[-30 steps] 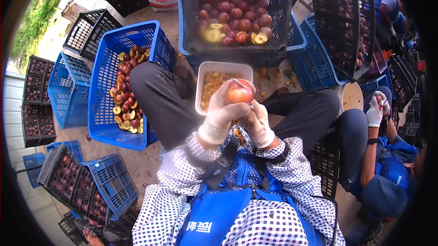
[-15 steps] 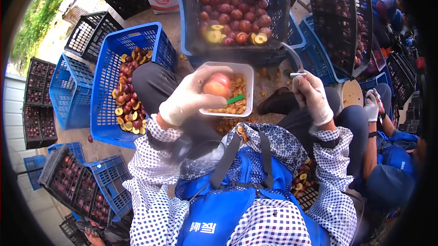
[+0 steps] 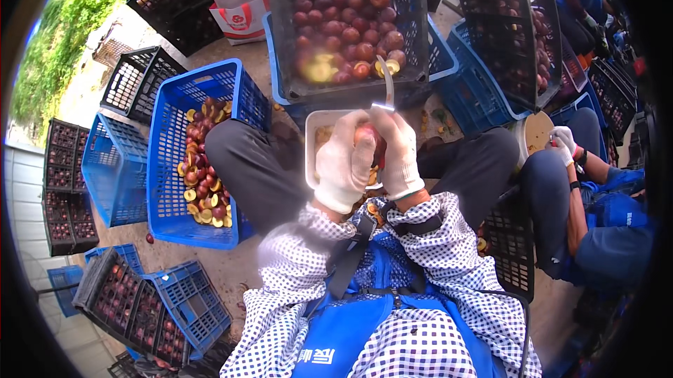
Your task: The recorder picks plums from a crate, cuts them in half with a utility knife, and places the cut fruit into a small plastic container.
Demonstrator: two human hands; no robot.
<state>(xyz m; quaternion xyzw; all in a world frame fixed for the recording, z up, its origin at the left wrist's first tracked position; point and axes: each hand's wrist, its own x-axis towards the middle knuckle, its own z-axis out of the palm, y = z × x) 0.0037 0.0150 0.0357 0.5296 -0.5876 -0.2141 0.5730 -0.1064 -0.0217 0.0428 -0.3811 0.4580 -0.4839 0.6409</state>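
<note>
Over a white plastic tub between my knees, my two gloved hands meet. My left hand is wrapped round a red plum, partly hidden by the fingers. My right hand presses against the plum's other side and grips a small curved knife, its blade pointing up and away from me. The knife's handle is covered by the glove. Most of the tub's contents are hidden beneath my hands.
Ahead, a black crate of whole plums rests over a blue crate. A blue basket at my left holds halved plums. Stacked crates stand around, and a co-worker's gloved hands are at my right.
My right hand has come in from the right with the knife to meet the plum in my left hand. The view has shifted slightly.
</note>
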